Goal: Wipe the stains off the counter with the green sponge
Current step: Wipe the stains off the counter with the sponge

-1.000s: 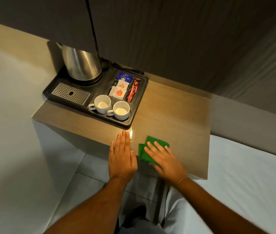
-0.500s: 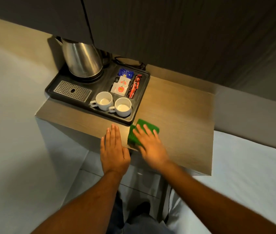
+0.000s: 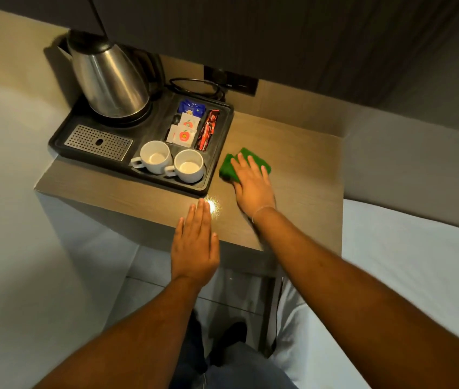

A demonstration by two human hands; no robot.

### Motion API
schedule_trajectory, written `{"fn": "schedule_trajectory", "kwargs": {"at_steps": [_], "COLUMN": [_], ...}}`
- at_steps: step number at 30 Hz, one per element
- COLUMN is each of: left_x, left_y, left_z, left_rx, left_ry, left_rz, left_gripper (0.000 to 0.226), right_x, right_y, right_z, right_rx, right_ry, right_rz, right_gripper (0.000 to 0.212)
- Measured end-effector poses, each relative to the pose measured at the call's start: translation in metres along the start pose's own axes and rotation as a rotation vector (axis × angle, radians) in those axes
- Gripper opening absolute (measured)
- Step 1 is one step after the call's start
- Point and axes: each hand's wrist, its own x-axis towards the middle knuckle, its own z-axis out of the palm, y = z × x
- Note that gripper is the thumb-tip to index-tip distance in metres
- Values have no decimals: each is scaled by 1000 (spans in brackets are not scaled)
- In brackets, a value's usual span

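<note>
The green sponge [image 3: 228,167] lies flat on the wooden counter [image 3: 301,175], just right of the black tray. My right hand [image 3: 252,186] presses down on it with fingers spread over its top. My left hand [image 3: 194,242] rests flat at the counter's front edge, fingers together, holding nothing. A bright glare spot [image 3: 213,206] shines on the counter by my left fingertips. No stain is clearly visible.
A black tray [image 3: 211,181] at the left holds a steel kettle [image 3: 107,77], two white cups [image 3: 155,158] [image 3: 189,165], sachets [image 3: 186,127] and a drip grate [image 3: 99,142]. A wall socket [image 3: 231,80] is behind. A white bed [image 3: 408,276] lies at right.
My right hand has pushed the sponge from the counter's front edge away from me and rightwards, along the tray's right side. My left hand stays at the front edge.
</note>
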Motion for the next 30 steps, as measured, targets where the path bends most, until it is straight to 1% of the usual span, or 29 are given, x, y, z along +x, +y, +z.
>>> {"fn": "schedule_trajectory", "kwargs": {"at_steps": [2,4,6,8,9,12,14,16,18,20,21,22,24,26,28,30], "left_x": [-3,-3,0,5,9,16,18,18,16,13,11,8,4,2,0,0], "left_y": [-1,-9,-21,-33,-38,-37,-27,-13,1,13,15,18,19,19,19,20], "left_z": [8,14,13,11,9,7,8,11,14,18,19,21,23,24,22,18], "left_rx": [26,85,170,210,204,158,120,66,16,-3,-6,-10,-14,-13,-14,-18], "left_ry": [-13,-34,-65,-62,-50,-26,-36,-55,-58,-45,-45,-49,-64,-96,-114,-115], "left_rz": [57,129,255,328,318,215,185,145,72,10,-6,-13,-10,13,42,51], "left_gripper": [74,75,75,75,75,75,75,75,74,73,72,71,72,73,72,72], "right_x": [35,64,82,83,75,34,8,-20,-58,-112,-141,-167,-203,-214,-202,-165], "right_y": [-1,4,26,61,82,136,136,105,64,27,17,18,42,78,108,126], "right_z": [-11,-22,-36,-49,-55,-70,-68,-51,-20,17,31,40,39,20,-6,-29], "right_rx": [11,-8,-58,-81,-68,-16,-14,-7,17,-6,-26,-36,-29,-18,15,36], "right_ry": [2,-26,-52,-37,-12,55,51,66,46,-26,-61,-61,-12,19,32,85], "right_rz": [43,43,30,97,174,419,486,429,246,25,-47,-73,6,163,312,400], "right_gripper": [59,59,60,60,59,58,57,57,58,68,72,74,76,70,60,54]}}
